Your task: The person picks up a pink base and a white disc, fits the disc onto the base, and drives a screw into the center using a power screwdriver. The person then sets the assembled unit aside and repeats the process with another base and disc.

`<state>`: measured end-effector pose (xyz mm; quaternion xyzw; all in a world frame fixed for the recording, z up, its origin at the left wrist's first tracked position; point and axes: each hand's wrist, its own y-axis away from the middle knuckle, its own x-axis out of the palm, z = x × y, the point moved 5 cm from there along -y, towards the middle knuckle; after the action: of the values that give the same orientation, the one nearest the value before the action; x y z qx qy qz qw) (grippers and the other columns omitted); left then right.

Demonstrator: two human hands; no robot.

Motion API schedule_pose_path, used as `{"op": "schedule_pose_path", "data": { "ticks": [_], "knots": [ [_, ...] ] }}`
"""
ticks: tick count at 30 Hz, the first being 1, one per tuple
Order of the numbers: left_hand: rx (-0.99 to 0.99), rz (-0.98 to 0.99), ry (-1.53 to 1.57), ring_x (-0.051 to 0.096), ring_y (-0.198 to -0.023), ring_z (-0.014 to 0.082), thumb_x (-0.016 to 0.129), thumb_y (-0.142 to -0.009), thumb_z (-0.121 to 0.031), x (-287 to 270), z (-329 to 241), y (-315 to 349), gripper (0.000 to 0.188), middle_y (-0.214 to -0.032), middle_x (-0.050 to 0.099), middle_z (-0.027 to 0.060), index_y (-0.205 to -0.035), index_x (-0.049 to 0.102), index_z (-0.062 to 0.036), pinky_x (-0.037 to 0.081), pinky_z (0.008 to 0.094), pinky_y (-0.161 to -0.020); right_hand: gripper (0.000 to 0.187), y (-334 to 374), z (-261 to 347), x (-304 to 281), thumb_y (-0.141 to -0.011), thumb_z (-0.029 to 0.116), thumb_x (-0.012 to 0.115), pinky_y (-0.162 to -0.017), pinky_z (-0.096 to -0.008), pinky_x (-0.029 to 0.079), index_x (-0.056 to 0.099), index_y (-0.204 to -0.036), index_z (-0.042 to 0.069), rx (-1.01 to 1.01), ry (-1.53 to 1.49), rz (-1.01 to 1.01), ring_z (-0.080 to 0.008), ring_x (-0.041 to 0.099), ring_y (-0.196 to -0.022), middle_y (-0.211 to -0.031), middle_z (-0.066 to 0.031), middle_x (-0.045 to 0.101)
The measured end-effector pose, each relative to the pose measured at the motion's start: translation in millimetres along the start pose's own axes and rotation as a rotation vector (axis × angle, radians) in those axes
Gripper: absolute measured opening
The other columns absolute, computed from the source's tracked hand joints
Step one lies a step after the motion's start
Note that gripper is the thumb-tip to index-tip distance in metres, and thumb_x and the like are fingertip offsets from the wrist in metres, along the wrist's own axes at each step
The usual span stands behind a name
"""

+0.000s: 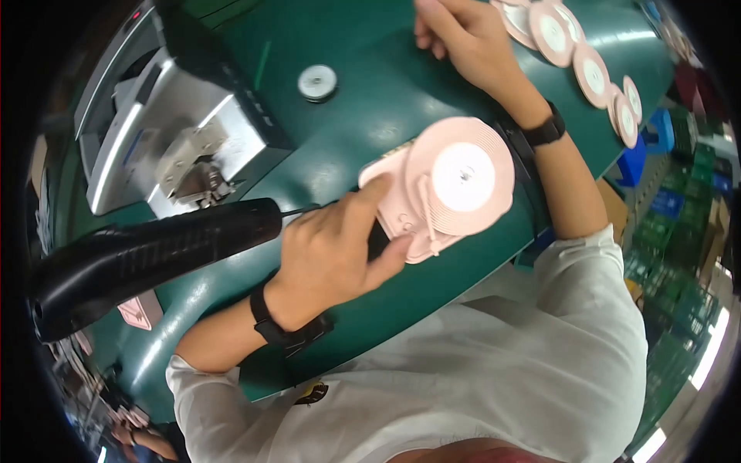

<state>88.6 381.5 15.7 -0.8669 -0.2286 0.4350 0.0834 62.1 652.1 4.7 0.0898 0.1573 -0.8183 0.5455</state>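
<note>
My left hand (332,247) grips the near left edge of a pink toy record player (397,204), index finger on its top and thumb at its front side. A pink ridged disc with a white centre (464,176) sits on the player, and a small pink tonearm (429,212) reaches along the disc's left side. Beyond the player, my right hand (471,42) is raised over the table's far side with its fingers curled in. Whatever it may hold is hidden. Several loose pink discs (553,35) lie to the right of that hand.
A black electric screwdriver (162,255) hangs at the left, its tip close to my left hand. Behind it stands a metal and black machine (193,147). A round silver-and-black piece (317,82) rests on the green table (347,139). Another pink part (141,310) lies at the left.
</note>
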Motion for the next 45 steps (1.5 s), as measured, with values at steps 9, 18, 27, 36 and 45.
{"op": "schedule_pose_path", "data": {
  "ticks": [9,18,27,36,45],
  "knots": [
    [0.003,-0.011,-0.055,0.066,-0.055,0.0261,0.076,-0.087,-0.033,14,0,6,0.060,-0.079,0.067,0.0105,-0.137,0.061,-0.0034,0.053,0.0355,-0.051,0.043,18,-11,-4,-0.109,0.031,0.055,-0.054,-0.0224,0.044,0.065,-0.079,0.003,0.004,-0.038,-0.028,-0.0055,0.055,-0.059,-0.069,-0.0002,0.064],
    [0.019,0.002,-0.050,0.067,-0.056,0.0280,0.075,-0.088,-0.030,6,-4,0,0.060,-0.085,0.070,0.0130,-0.139,0.060,-0.0031,0.054,0.0370,-0.051,0.045,-1,-27,-12,-0.108,0.038,0.056,-0.056,-0.0236,0.046,0.066,-0.081,0.004,-0.069,0.082,-0.044,-0.0081,0.057,-0.060,-0.071,-0.0019,0.065],
    [-0.024,0.105,-0.011,0.067,-0.053,0.0298,0.072,-0.092,-0.029,15,-5,13,0.068,-0.068,0.069,0.0117,-0.149,0.049,0.0009,0.053,0.0391,-0.050,0.043,22,5,-24,-0.110,0.034,0.054,-0.058,-0.0242,0.049,0.066,-0.085,0.001,-0.117,-0.093,-0.169,-0.0097,0.060,-0.063,-0.077,-0.0057,0.067],
    [-0.010,0.130,-0.018,0.065,-0.048,0.0295,0.074,-0.091,-0.035,21,-15,-8,0.084,-0.060,0.065,0.0121,-0.155,0.039,0.0044,0.050,0.0395,-0.046,0.027,138,111,-22,-0.104,0.011,0.052,-0.055,-0.0303,0.050,0.063,-0.084,-0.003,-0.575,0.235,-0.097,-0.0193,0.063,-0.064,-0.075,-0.0118,0.065],
    [0.020,0.131,0.062,0.061,-0.041,0.0308,0.076,-0.088,-0.031,12,-15,6,0.088,-0.052,0.061,0.0079,-0.158,0.035,0.0050,0.049,0.0419,-0.044,0.027,153,113,0,-0.104,0.012,0.057,-0.056,-0.0320,0.052,0.064,-0.081,0.000,-0.454,0.190,-0.095,-0.0221,0.066,-0.060,-0.075,-0.0122,0.067]
  ]
}}
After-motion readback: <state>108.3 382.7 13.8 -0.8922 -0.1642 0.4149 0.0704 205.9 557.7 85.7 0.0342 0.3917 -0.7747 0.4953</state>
